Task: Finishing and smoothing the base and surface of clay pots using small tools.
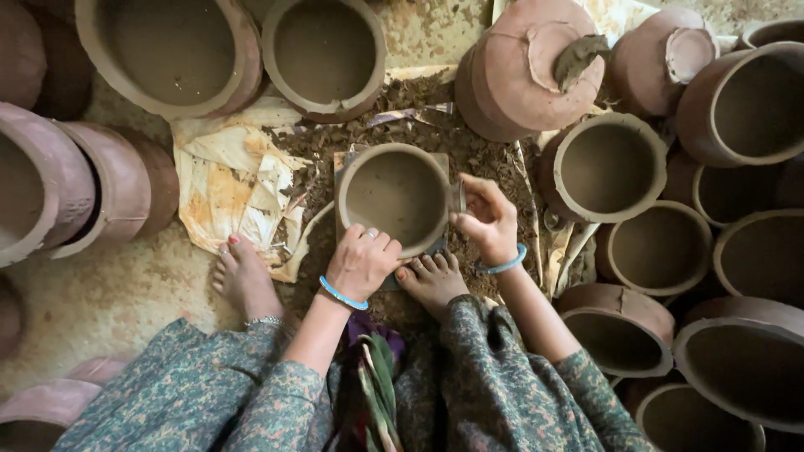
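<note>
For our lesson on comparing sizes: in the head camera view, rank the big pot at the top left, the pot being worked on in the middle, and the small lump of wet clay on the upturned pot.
1. Big pot at the top left, partly cut off
2. Pot in the middle
3. Lump of clay

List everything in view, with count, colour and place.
centre pot: one, grey-brown clay, upright on a square board, middle.
square board: one, grey, under the centre pot.
other clay pots: many, brown, crowded right, top and left; exact count unclear.
upturned pot: one, reddish, top right, a clay lump on it.
crumpled sheet: one, cream with orange stains, left of the board.
clay scraps: dark brown, scattered around the board.
left hand: on the pot's near rim.
right hand: at the pot's right rim, pinching something small.
feet: two, bare.
</note>
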